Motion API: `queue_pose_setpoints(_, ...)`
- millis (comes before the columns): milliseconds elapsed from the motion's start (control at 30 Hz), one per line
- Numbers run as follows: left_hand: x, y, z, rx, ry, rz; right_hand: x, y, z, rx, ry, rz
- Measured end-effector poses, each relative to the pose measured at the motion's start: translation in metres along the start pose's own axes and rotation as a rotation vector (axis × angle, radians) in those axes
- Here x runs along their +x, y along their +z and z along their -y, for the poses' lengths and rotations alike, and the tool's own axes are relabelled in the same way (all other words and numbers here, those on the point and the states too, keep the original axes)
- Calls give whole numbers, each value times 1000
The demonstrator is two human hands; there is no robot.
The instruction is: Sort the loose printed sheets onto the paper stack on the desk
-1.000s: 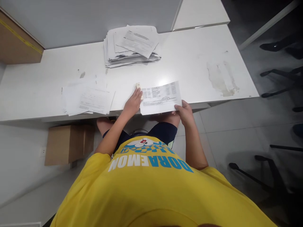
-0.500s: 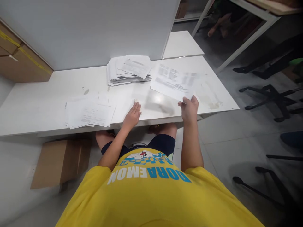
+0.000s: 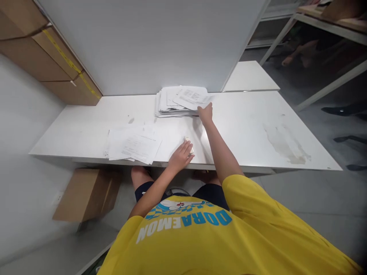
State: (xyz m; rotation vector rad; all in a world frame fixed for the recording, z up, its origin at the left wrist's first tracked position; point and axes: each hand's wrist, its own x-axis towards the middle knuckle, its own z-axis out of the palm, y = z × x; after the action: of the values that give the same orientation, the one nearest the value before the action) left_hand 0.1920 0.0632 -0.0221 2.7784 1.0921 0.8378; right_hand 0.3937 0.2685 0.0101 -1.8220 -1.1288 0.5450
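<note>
My right hand (image 3: 205, 114) pinches the near right corner of a printed sheet of paper (image 3: 190, 97), which lies over the top of a thick paper stack (image 3: 172, 109) against the partition. Flat on the desk near its front edge, my left hand (image 3: 180, 156) has its fingers stretched over a small cream-coloured object (image 3: 187, 139). Most of that object is hidden under the fingers, so its kind cannot be made out. Left of this hand lies a loose, fanned pile of printed papers (image 3: 137, 147).
The white desk (image 3: 237, 122) bears a brownish stain (image 3: 286, 145) on its right part. A grey partition (image 3: 160, 46) rises behind it. Cardboard boxes (image 3: 65, 61) are stacked at the left, and another cardboard box (image 3: 83, 194) sits below the desk. A person's hand (image 3: 287, 60) shows under the far table.
My right hand has carried the sheet leftward and away from me, from above the desk onto the stack. My left hand stays over the small object. The view has shifted.
</note>
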Motion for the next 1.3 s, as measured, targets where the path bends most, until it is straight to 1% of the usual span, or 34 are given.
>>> queue_pose_setpoints(100, -1, -1, -2, 40, 13, 2, -17, 1, -9, -188, -79, -27)
queue_pose_setpoints(200, -2, -2, -3, 54, 20, 17, -26, -3, -18, -309, -176, 14)
queue_pose_setpoints(367, -2, -3, -5, 68, 29, 0, -17, -13, -23, -438, -333, 55)
queue_pose_setpoints(500, -2, -3, -6, 61, 13, 28, -8, -19, -19, -513, -416, 91)
queue_pose_setpoints(567, -3, -3, -6, 57, 8, 40, -5, -21, -17, -545, -419, 112)
queue_pose_setpoints(667, -4, -2, -6, 74, 16, 31, 4, -22, -13, -569, -365, 142)
queue_pose_setpoints(767, -5, -3, -6, 107, 30, 19, 18, -19, -10, -565, -261, 172)
queue_pose_setpoints(867, -5, -2, -6, 130, 29, 20, 34, -15, -11, -535, -121, 222)
queue_pose_setpoints(933, -6, -2, -6, 134, 26, 24, 42, -13, -14, -517, -75, 229)
queue_pose_setpoints(1000, -6, -1, -6, 134, 27, 22, 48, -11, -18, -529, -102, 209)
queue_pose_setpoints(1167, -7, -1, -7, 155, 37, -5, 57, -8, -20, -624, -273, 179)
queue_pose_setpoints(1300, -8, 0, -7, 144, 30, -2, 63, -7, -20, -643, -324, 133)
